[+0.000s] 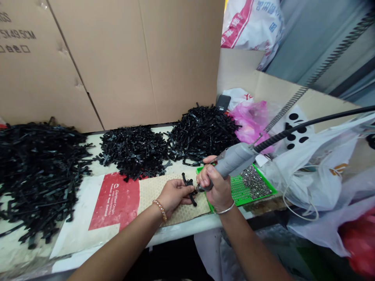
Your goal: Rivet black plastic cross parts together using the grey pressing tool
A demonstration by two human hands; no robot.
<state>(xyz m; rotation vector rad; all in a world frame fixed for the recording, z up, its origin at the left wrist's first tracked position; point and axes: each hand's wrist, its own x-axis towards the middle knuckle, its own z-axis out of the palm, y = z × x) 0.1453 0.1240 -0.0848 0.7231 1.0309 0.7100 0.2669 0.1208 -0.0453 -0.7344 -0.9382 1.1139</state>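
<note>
My left hand [175, 194] pinches small black plastic parts [193, 200] above the beige textured mat [150, 195]. Wrapped round a grey electric screwdriver [236, 159] is my right hand [215, 183], and the tool's tip meets the black parts at my left fingers. Just behind and to the right of that hand lies a green tray [241, 200] with rows of holes and many small metal screws [254, 181]. Whether a screw sits at the tool's tip is hidden.
Three heaps of black parts, at left [38, 168], centre [133, 150] and right [205, 132], lie before a large cardboard box [131, 66]. A coiled spring [316, 74] and black cable [307, 121] run to the screwdriver. Plastic bags [316, 171] crowd the right.
</note>
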